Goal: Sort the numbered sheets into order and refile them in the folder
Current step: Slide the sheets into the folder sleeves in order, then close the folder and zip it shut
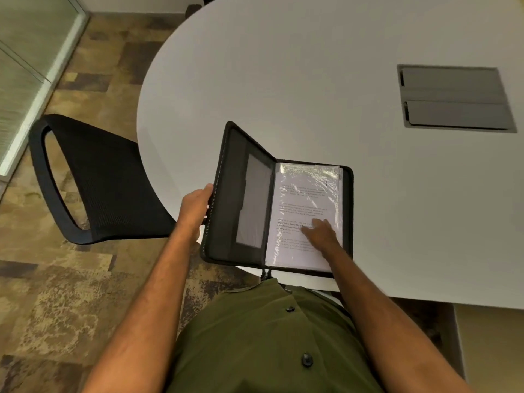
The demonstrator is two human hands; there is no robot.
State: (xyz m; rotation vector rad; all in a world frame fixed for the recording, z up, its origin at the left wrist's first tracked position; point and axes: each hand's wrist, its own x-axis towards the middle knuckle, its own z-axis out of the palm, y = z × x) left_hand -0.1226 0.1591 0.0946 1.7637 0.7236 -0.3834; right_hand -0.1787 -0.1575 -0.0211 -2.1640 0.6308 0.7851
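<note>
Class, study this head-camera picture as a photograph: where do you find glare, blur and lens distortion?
Head view: glare streaks the plastic sleeve over the top sheet in the folder; the printed text is too soft to read; the right hand resting on the page is slightly blurred, while the left hand gripping the cover is sharper; the wide-angle lens bows the table edge.

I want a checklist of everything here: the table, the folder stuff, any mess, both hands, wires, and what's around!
Surface: white table, rounded edge.
Job's things: black zip folder open at the table's near edge; printed sheets in a shiny sleeve inside.
Clutter: nothing seen.
Grippers: left hand grips the folder's left cover; right hand rests flat on the sheets.
Cables: nothing seen; grey hatch closed.
Surroundings: black mesh chair, patterned carpet.
</note>
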